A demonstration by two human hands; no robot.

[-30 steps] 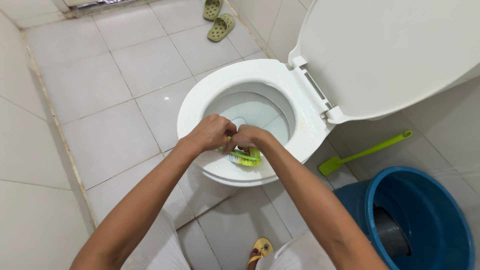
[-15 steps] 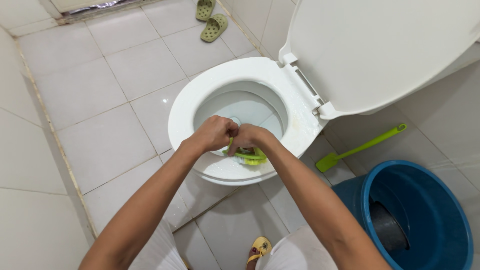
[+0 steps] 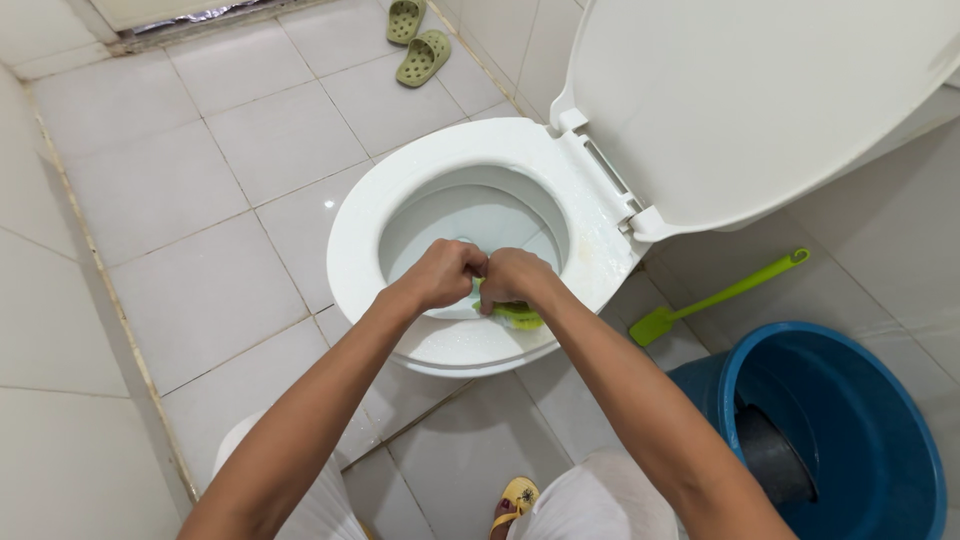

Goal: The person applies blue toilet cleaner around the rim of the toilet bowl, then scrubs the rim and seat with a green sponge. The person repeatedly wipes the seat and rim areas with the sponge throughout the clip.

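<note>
A white toilet seat (image 3: 400, 190) lies down on the bowl, with the lid (image 3: 740, 100) raised behind it. My left hand (image 3: 443, 272) and my right hand (image 3: 515, 278) are fists pressed together over the seat's near rim. Both grip a lime-green scrubbing brush (image 3: 520, 316), which rests on the wet seat and is mostly hidden under my right hand. Water shows inside the bowl (image 3: 470, 220) beyond my knuckles.
A blue plastic bucket (image 3: 850, 400) with a grey scoop inside stands at the lower right. A long green-handled brush (image 3: 720, 296) lies on the floor beside the toilet. Two green slippers (image 3: 418, 40) sit at the far tiles. My yellow sandal (image 3: 518, 498) shows below.
Both hands and the brush have slid a little to the right along the front of the seat. The brush is now more hidden under my right hand.
</note>
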